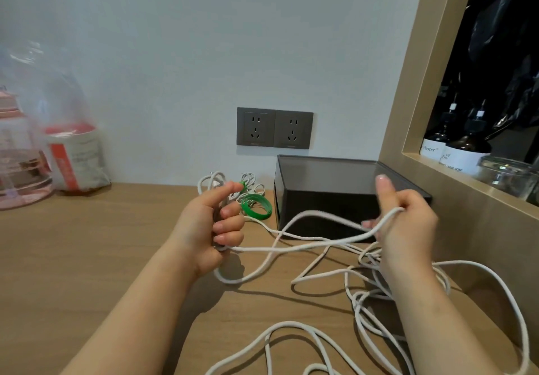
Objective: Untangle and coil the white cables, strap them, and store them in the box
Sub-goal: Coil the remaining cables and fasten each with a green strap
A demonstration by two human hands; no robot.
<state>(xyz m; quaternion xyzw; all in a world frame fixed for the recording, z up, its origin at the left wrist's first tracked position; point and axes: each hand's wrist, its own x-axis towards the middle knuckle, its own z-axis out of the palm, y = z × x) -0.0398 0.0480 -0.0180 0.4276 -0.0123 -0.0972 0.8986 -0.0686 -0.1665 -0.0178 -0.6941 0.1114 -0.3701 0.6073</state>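
Note:
A long white cable (303, 247) lies in loose tangled loops over the wooden table and runs between both hands. My left hand (214, 223) grips one end of it in a fist, held above the table. My right hand (405, 223) is raised in front of the dark box (329, 196), with fingers curled round a loop of the same cable. A roll of green strap (256, 204) lies on the table just left of the box. Behind it rest small coiled white cables (248, 183), one of which carries a green strap.
Two grey wall sockets (274, 128) sit above the box. A pink clear bottle (20, 155) and a plastic bag (70, 141) stand at the far left. A wooden-framed niche (423, 152) on the right holds dark bottles and a glass jar.

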